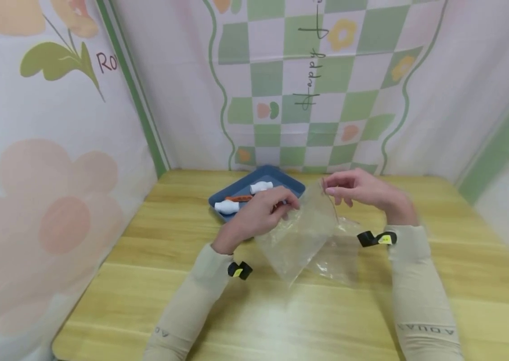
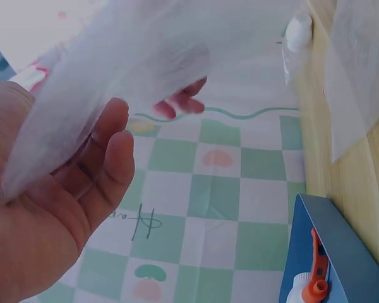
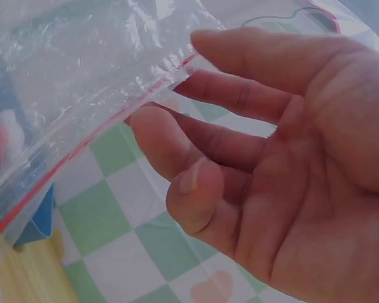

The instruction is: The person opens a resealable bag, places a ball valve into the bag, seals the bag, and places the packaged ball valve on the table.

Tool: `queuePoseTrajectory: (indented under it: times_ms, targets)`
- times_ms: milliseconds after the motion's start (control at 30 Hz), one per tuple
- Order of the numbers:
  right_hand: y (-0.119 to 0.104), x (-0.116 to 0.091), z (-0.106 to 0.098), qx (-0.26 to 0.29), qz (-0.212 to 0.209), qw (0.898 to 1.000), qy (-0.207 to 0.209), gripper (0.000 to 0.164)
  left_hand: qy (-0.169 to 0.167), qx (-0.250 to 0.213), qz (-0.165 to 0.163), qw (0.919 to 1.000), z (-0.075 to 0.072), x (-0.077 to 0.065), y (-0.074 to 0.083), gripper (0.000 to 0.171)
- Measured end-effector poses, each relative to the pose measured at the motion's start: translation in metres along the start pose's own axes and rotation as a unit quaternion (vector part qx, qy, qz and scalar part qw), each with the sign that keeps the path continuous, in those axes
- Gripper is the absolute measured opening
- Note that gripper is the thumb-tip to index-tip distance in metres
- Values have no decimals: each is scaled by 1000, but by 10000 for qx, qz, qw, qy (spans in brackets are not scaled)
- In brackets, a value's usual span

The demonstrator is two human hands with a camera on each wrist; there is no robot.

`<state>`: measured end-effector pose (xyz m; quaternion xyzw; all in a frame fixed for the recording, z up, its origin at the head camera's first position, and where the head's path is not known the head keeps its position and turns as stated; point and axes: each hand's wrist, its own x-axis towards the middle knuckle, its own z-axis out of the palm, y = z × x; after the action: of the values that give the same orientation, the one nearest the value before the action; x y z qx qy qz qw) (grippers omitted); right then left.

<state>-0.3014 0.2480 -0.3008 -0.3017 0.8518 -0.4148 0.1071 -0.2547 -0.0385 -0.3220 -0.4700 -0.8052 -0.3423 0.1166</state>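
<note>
A clear zip bag (image 1: 301, 233) with a red line along its mouth hangs between both hands, over the table. My left hand (image 1: 265, 210) grips one side of it with curled fingers; in the left wrist view the film (image 2: 57, 120) runs across the palm. At the top corner, my right hand (image 1: 358, 190) pinches the mouth edge between thumb and fingertip. In the right wrist view the red zip line (image 3: 82, 144) reaches those fingertips, while the other fingers curl loosely. A second clear bag (image 1: 342, 268) lies on the table behind the held one.
Behind the left hand, a blue tray (image 1: 288, 183) contains white plastic pieces (image 1: 226, 206) and an orange lever-like part (image 1: 238, 198). The wooden table (image 1: 146, 286) meets a printed curtain (image 1: 191, 125) at the back and the left side.
</note>
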Motion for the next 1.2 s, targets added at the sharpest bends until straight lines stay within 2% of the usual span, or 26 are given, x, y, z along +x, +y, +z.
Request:
queuePoseTrajectory:
  times_ms: [200,400,667,833,933,1000,1200]
  targets:
    - [-4,-2,1,-337,-54,9993,-133,17,189,29,-69,9998,-3,-1,-3,14]
    - [-9,-1,5,-431,-130,9988,-213,17,337,119,-69,9993,-8,-3,-7,15]
    - [-16,-6,6,-517,19,9984,-235,21,287,294,-609,9973,-9,-4,-13,17]
    - [-29,-8,10,-460,-253,9984,-215,19,260,517,-987,9934,-7,-3,-13,18]
    - [-35,-8,13,-333,-448,9984,-43,17,309,740,-997,9918,-6,-4,-11,17]
    - [-39,-9,16,-306,-538,9980,121,15,433,1025,-874,9899,-4,-4,-9,17]
    - [-67,-16,30,-206,-697,9966,385,8,921,1838,-612,9767,-3,-4,4,21]
